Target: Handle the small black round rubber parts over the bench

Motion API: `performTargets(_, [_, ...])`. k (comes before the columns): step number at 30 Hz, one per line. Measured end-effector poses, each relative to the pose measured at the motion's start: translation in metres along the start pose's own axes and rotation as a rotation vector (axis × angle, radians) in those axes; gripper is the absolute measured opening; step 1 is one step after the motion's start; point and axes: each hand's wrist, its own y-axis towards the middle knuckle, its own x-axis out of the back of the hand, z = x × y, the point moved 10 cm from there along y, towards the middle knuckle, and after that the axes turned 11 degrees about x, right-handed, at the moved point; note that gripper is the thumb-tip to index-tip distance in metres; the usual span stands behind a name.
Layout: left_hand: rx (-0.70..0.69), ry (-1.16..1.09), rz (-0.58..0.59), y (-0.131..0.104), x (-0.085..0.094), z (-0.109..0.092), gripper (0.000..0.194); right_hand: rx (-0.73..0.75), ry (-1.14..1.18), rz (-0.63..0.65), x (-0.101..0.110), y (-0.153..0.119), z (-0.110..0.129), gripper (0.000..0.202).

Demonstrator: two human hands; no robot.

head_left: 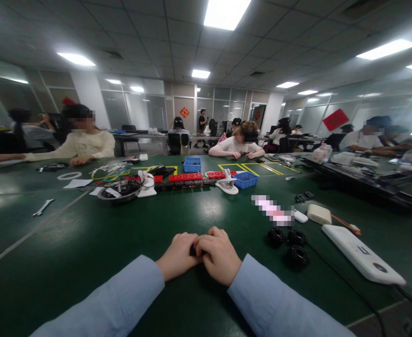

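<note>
My left hand [179,256] and my right hand [220,256] meet over the green table, their fingers curled together. Between them a small dark object [192,250] shows; the fingers cover most of it, so its kind is hidden. Both hands are closed around it. To the right of my right hand lie several round black ring-shaped parts, among them a near black ring [298,256] and a left black ring [276,236].
A white power strip-like case [362,255] with a cable lies at right, near a cream box [319,214]. Ahead are a red row of parts [185,177], white clamps [227,183], blue bins [246,179] and a metal bowl [119,194]. A wrench [43,207] lies left. People sit around.
</note>
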Motion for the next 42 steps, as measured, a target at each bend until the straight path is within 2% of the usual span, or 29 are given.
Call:
performTargets(8, [0.007, -0.004, -0.006, 0.000, 0.000, 0.002, 0.014, 0.114, 0.088, -0.082, 0.008, -0.002, 0.012, 0.021])
performTargets(11, [-0.001, -0.008, -0.004, -0.001, 0.002, 0.000, 0.016, 0.056, 0.078, -0.153, 0.020, -0.003, 0.009, 0.021])
performTargets(14, [0.003, -0.012, -0.003, -0.001, 0.002, 0.000, 0.018, -0.070, 0.005, -0.181, 0.027, -0.004, -0.002, 0.020])
performTargets(17, [0.011, -0.008, -0.002, -0.001, 0.002, 0.001, 0.019, -0.189, -0.069, -0.148, 0.025, -0.005, -0.015, 0.027])
performTargets(21, [0.014, -0.007, 0.000, -0.001, 0.001, 0.002, 0.021, -0.253, -0.120, -0.109, 0.022, -0.006, -0.023, 0.043])
performTargets(27, [0.004, -0.020, -0.003, -0.002, 0.001, 0.001, 0.022, -0.257, -0.144, -0.019, 0.013, -0.006, -0.026, 0.015])
performTargets(42, [0.012, 0.006, -0.009, -0.003, 0.005, -0.003, 0.020, -0.247, -0.147, -0.019, 0.012, -0.006, -0.026, 0.014])
